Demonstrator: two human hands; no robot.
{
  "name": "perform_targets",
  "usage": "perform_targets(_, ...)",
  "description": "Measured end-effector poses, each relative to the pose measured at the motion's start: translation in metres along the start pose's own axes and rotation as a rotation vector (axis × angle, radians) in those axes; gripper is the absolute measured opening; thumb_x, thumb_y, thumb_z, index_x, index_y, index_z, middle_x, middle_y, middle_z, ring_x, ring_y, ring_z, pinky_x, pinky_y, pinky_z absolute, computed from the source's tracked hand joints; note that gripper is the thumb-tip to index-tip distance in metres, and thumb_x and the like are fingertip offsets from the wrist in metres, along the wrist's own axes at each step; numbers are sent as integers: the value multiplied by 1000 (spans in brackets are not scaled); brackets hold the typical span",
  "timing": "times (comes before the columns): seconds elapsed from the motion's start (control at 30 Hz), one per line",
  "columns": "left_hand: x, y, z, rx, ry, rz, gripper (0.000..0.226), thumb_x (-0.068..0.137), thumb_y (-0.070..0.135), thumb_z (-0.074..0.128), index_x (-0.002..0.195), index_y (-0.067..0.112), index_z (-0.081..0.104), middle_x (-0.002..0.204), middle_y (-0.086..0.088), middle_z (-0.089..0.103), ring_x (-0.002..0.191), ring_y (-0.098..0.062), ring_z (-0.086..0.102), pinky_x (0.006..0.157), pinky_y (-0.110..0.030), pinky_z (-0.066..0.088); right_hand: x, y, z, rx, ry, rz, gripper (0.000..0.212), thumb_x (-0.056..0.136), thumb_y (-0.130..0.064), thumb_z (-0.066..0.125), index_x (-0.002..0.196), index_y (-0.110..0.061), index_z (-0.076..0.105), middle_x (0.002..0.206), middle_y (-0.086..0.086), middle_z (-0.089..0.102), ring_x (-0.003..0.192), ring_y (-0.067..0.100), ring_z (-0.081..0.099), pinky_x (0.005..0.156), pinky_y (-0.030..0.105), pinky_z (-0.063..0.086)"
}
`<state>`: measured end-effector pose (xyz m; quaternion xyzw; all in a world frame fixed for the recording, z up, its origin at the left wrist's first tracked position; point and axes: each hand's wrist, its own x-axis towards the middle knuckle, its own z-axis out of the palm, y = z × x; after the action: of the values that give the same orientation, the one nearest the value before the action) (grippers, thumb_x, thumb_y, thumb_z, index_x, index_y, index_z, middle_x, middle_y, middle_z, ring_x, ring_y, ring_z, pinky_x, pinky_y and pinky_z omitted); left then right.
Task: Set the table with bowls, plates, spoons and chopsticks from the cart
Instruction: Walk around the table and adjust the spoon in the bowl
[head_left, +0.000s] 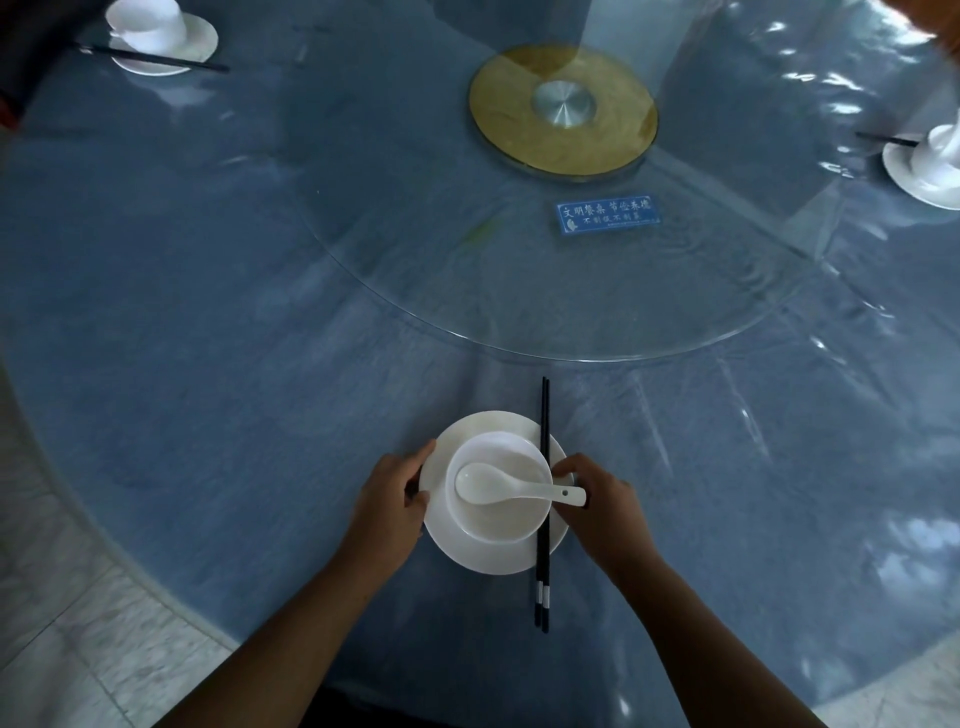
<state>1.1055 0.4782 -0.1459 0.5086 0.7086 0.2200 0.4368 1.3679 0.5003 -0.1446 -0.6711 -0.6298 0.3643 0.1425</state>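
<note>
A white plate lies near the front edge of the round table. On it stands a white bowl with a white spoon inside, handle pointing right over the rim. Black chopsticks lie across the plate's right side, pointing away from me. My left hand grips the plate's left rim. My right hand sits at the plate's right rim, fingers touching the spoon handle and the chopsticks.
A glass turntable on a gold base fills the table's middle, with a blue sign on it. Set places of plate, bowl and chopsticks sit at the far left and far right. Tiled floor lies lower left.
</note>
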Motion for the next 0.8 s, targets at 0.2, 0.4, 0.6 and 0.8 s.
perform_targets(0.2, -3, 2, 1, -6, 1, 0, 60, 94, -2, 55, 148, 25, 47, 112, -4, 51, 101, -25, 59, 91, -51, 56, -3, -1, 3, 42, 47, 19, 16, 85, -17, 70, 85, -30, 62, 65, -7, 66, 61, 4, 63, 50, 17, 45)
perform_targets(0.4, -5, 12, -10, 39, -47, 36, 46, 90, 0, 56, 131, 21, 61, 105, -6, 62, 95, -28, 64, 87, -51, 56, -16, 2, -15, 116, 129, 68, 14, 89, -9, 64, 84, -21, 67, 62, 4, 63, 56, 16, 58, 54, 31, 47)
perform_targets(0.6, -31, 30, -33, 196, 71, 53, 40, 90, 14, 67, 130, 14, 62, 121, -7, 64, 112, -23, 62, 99, -36, 47, -29, -17, -67, 133, 217, 38, 16, 91, -10, 57, 79, -17, 66, 59, 1, 66, 48, 6, 59, 52, 28, 48)
perform_targets(0.8, -91, 50, -61, 343, 183, 97, 40, 95, 19, 61, 134, 13, 58, 134, -8, 55, 121, -23, 57, 105, -34, 44, -55, -71, -83, -129, 55, -192, 13, 91, -27, 60, 90, -15, 65, 82, 3, 71, 78, 24, 65, 66, 30, 45)
